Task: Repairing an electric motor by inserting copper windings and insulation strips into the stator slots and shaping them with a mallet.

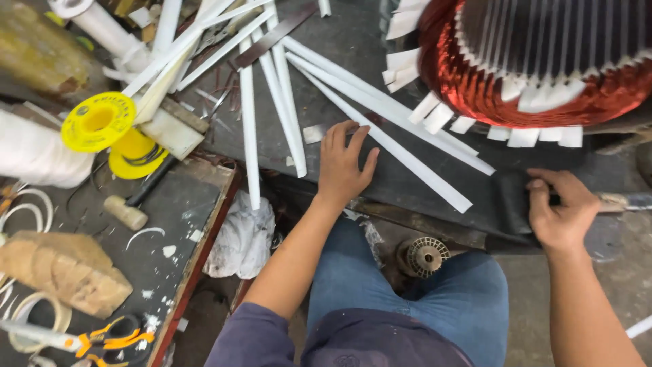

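From the head camera I see my left hand (345,165) lying palm down on the dark bench (353,47), fingers spread and loose, holding nothing; its fingertips sit just beside the long white strips (401,153) fanned out toward twelve o'clock. At three o'clock my right hand (561,212) is curled around a dark tool handle (621,201), thumb on top. The copper-wound motor core (536,61) stands at one o'clock, white strip ends poking from its slots.
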